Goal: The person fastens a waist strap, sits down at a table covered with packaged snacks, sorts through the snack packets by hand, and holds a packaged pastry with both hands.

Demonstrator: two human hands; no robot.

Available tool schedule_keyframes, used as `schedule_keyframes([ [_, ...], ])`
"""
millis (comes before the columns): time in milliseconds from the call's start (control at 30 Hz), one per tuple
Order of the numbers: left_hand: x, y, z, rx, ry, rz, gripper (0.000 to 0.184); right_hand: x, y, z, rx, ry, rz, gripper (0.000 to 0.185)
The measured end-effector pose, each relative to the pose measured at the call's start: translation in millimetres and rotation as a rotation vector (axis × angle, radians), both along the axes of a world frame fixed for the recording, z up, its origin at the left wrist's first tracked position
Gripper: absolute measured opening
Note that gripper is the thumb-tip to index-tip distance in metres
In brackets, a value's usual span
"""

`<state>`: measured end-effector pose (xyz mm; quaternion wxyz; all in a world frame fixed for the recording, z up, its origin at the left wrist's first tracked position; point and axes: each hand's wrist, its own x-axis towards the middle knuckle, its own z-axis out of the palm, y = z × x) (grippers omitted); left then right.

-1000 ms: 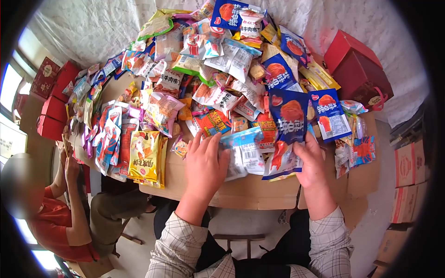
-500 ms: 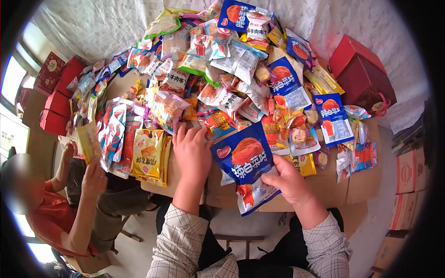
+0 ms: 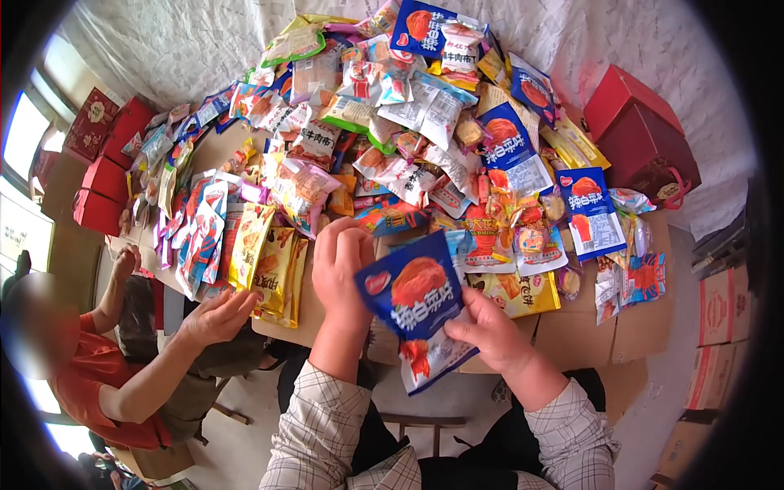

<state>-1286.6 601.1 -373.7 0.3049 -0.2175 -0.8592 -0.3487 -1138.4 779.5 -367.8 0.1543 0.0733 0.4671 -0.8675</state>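
A blue snack packet (image 3: 416,302) with white lettering and a red food picture is in my right hand (image 3: 494,331), the thumb pressed on its front. It is tilted over the table's near edge. My left hand (image 3: 339,269) is closed at the near side of the pile, its fingers curled at the end of a red-and-blue snack packet (image 3: 396,218); the fingertips are partly hidden. Several yellow snack packets (image 3: 282,273) stand to the left of that hand. To the right lies another yellow packet (image 3: 518,292).
A large heap of mixed snack packets (image 3: 408,114) covers the table. Red gift boxes stand at right (image 3: 641,135) and left (image 3: 102,196). At far left, a co-worker's hand (image 3: 216,317) reaches towards the yellow packets. Cartons (image 3: 723,302) are stacked at far right.
My right hand has moved the blue packet slightly left. My left fingers have curled in at the red-and-blue packet, which has shifted. The co-worker's hand has lowered and let go of a yellow packet.
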Motion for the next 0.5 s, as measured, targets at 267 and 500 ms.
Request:
schedule_keyframes([
  [267, 23, -3, 13, 0.102, 0.252, -0.246, 0.018, -9, -2, -19, -0.248, 0.007, -0.222, 0.051],
  [500, 76, 6, 12, -0.211, 0.395, -0.493, 0.019, -11, 0, -15, -0.568, 0.066, -0.265, 0.046],
])
